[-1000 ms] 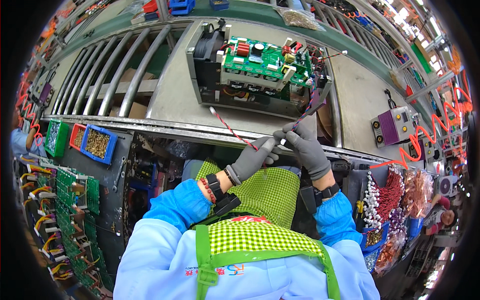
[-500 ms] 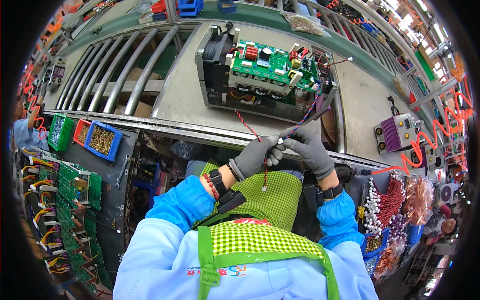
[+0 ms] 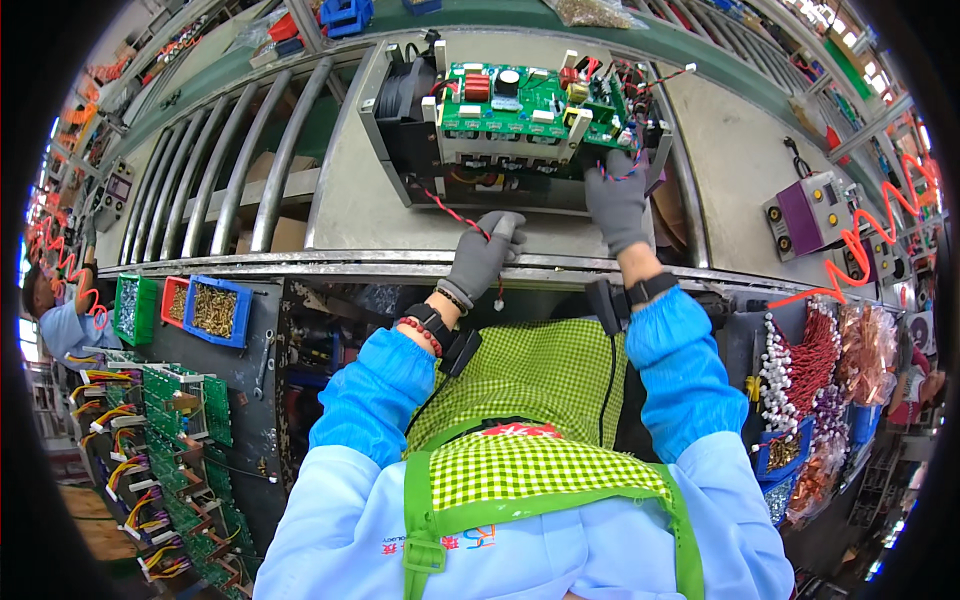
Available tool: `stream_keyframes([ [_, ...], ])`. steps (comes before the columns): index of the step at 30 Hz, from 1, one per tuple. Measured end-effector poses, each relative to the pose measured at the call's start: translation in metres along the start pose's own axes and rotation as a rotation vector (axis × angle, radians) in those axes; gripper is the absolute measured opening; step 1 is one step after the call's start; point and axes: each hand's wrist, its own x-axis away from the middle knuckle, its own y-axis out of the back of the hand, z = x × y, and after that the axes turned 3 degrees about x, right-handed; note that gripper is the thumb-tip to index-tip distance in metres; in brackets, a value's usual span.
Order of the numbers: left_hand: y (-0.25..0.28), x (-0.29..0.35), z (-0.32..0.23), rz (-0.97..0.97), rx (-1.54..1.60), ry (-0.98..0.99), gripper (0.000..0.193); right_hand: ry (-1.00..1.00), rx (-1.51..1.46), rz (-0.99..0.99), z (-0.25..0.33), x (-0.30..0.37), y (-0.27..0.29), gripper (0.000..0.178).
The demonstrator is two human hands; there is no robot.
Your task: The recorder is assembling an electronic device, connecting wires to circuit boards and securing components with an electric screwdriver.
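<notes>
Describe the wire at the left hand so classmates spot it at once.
Find the chassis carrying the green circuit board. Near the chassis's lower left corner, a twisted red-and-black wire slants to the left hand. Unlike the white-tipped wire at the right end, its white plug dangles below that hand.

A: Head view: mounting?
B: On wearer's head, left unit of a side-by-side fisheye pair. Upright, aimed down and forward.
A: Range?
B: Close. Apron (image 3: 545,478) lower centre; left hand (image 3: 482,258) and right hand (image 3: 617,208) mid-field; circuit board (image 3: 540,98) just beyond.
A: Coverage?
B: Very wide, out to a purple-panelled box (image 3: 803,220) at right. Conveyor's front rail (image 3: 380,263) bows; corners dark.
</notes>
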Motion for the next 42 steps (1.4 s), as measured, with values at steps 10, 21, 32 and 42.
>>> stream_keyframes([
  [10,0.003,0.003,0.002,0.031,-0.056,-0.043,0.033,-0.189,0.201,0.724,-0.050,-0.021,-0.045,0.050],
  [21,-0.005,0.000,0.003,0.019,-0.080,-0.051,0.030,-0.384,-0.155,0.579,-0.059,-0.031,-0.050,0.055],
  [32,-0.014,0.053,-0.013,0.144,-0.216,-0.277,0.033,-0.128,0.295,0.981,-0.033,-0.044,-0.033,0.046],
  [42,-0.028,0.062,-0.006,0.219,-0.520,-0.636,0.026,0.016,-0.335,0.154,0.075,0.029,0.060,0.041],
])
